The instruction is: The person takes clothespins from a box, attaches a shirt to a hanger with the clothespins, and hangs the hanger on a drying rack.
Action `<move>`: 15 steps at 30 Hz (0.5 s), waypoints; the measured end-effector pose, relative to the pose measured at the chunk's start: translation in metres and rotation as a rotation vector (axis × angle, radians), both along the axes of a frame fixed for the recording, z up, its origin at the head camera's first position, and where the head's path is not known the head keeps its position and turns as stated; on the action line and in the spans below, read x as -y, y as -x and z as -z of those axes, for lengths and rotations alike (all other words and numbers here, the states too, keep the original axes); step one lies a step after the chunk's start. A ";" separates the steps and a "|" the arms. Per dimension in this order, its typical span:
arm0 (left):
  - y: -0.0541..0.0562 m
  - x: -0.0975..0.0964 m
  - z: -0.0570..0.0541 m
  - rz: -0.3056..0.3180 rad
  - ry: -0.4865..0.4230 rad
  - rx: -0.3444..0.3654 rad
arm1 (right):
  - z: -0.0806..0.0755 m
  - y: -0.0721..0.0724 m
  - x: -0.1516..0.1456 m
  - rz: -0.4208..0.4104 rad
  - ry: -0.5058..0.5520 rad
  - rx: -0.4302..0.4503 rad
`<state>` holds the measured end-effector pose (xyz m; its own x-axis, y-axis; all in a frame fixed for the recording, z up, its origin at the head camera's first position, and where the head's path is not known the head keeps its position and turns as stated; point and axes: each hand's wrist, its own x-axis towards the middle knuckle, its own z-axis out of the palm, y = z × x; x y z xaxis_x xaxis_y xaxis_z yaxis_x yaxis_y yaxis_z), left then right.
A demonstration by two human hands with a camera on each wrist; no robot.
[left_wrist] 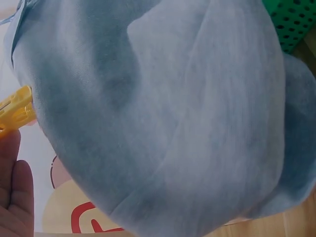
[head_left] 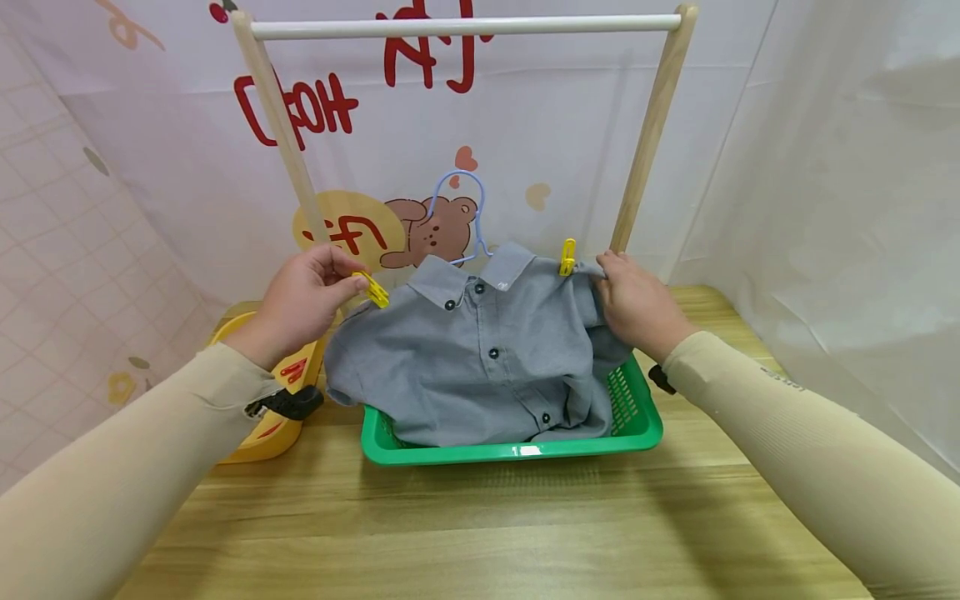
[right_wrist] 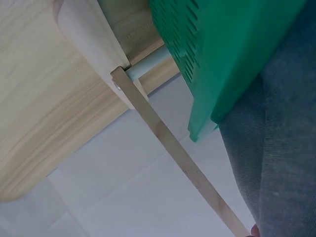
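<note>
A grey button-up shirt [head_left: 442, 367] is spread over a green basket [head_left: 465, 455], its collar up at the far side. Out of the collar rises the hook of a blue hanger [head_left: 482, 204]. My left hand [head_left: 300, 296] pinches a yellow clothespin [head_left: 377, 292] between thumb and finger, its tip at the shirt's left shoulder; the left wrist view also has this clothespin [left_wrist: 17, 108] against the cloth's edge. On the right shoulder another yellow clothespin [head_left: 567, 258] stands clipped. Just beyond it my right hand [head_left: 641, 302] grips the shirt's shoulder, fingertips over the top edge.
A wooden rack with a white top bar [head_left: 465, 27] stands behind the basket, its posts on either side of the shirt. At the left, partly behind my forearm, sits a yellow tray [head_left: 262, 450] with red clothespins [head_left: 293, 370]. All stand on a wooden table [head_left: 480, 533].
</note>
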<state>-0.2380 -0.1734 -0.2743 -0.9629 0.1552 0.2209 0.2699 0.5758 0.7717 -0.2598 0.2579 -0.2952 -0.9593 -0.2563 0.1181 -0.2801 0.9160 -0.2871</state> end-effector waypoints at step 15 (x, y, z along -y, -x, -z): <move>0.000 -0.007 -0.001 -0.005 -0.029 0.063 | 0.000 0.001 0.000 -0.009 0.033 -0.009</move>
